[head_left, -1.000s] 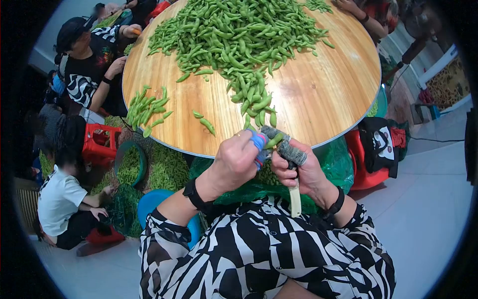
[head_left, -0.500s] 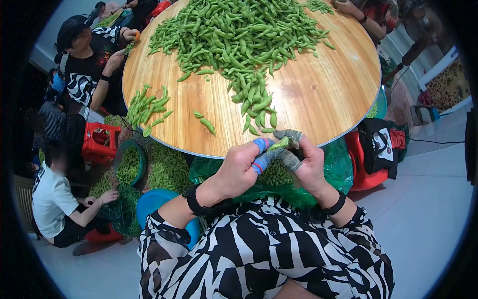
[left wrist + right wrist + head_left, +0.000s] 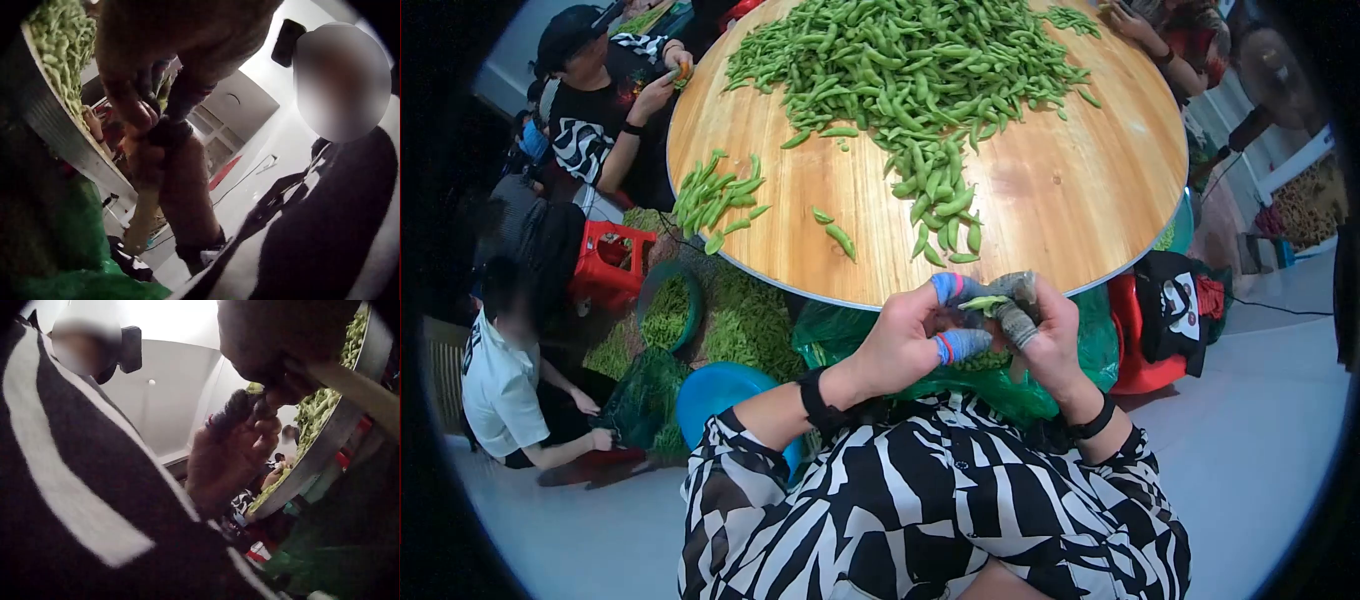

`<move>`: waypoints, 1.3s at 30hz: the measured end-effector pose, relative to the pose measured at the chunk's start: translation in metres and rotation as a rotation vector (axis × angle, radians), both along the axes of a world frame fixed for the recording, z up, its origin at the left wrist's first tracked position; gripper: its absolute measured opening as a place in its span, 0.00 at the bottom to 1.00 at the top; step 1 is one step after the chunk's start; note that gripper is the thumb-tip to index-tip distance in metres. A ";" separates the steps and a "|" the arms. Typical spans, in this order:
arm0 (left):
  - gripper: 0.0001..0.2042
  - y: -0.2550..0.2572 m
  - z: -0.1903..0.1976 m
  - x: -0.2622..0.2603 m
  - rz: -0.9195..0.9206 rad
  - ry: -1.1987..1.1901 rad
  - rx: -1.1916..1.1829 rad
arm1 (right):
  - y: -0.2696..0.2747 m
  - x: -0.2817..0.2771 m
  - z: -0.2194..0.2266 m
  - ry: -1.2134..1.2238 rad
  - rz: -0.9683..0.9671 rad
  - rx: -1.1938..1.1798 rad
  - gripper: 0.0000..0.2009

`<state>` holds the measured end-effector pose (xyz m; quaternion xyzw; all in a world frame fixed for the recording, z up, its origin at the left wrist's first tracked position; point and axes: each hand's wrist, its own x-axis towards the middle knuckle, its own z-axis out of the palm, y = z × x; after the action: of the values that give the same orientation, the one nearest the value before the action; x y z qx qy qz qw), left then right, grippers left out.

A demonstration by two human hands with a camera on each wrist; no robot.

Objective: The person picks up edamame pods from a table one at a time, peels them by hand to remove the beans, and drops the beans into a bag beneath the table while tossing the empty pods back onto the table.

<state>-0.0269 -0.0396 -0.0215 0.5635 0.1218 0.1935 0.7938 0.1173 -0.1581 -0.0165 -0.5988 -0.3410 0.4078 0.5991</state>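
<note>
A green pod (image 3: pixel 985 302) is pinched between both hands just off the near edge of the round wooden table (image 3: pixel 800 255). The left hand (image 3: pixel 908 338), with blue and red wraps on thumb and forefinger, holds its left end. Grey-wrapped fingers of the right hand (image 3: pixel 1045 335) grip the other side. In the left wrist view a pale handle (image 3: pixel 142 219) extends from the right hand; the handle (image 3: pixel 362 390) shows in the right wrist view too. Its working end is hidden. A large heap of pods (image 3: pixel 900 70) tapers toward the hands.
A smaller pile of pods (image 3: pixel 710 195) lies at the table's left, with a few loose pods (image 3: pixel 840 240) nearby. Below are green plastic (image 3: pixel 825 330), a blue basin (image 3: pixel 725 395) and red stools (image 3: pixel 610 262). Other people sit left and at the far right.
The head view has shifted, so the table appears further right. The hands first held a pod with the pale handle plainly visible; now the fingertips are spread around a pod and the handle is mostly covered.
</note>
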 end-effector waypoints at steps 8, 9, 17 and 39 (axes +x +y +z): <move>0.10 0.000 -0.010 0.001 -0.031 -0.089 -0.054 | 0.001 -0.012 -0.004 -0.107 0.006 0.086 0.08; 0.11 0.002 -0.009 0.002 -0.027 -0.085 -0.056 | 0.002 -0.014 -0.001 -0.159 -0.001 0.098 0.08; 0.09 0.022 -0.002 -0.012 0.042 0.051 -0.036 | -0.010 0.001 0.003 -0.572 0.170 0.089 0.13; 0.09 0.011 -0.009 0.002 0.062 0.098 -0.013 | -0.010 -0.003 -0.011 0.214 0.286 0.075 0.20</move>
<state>-0.0251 -0.0286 -0.0310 0.5631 0.1792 0.1892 0.7842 0.1144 -0.1678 -0.0273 -0.4748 -0.3721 0.5373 0.5895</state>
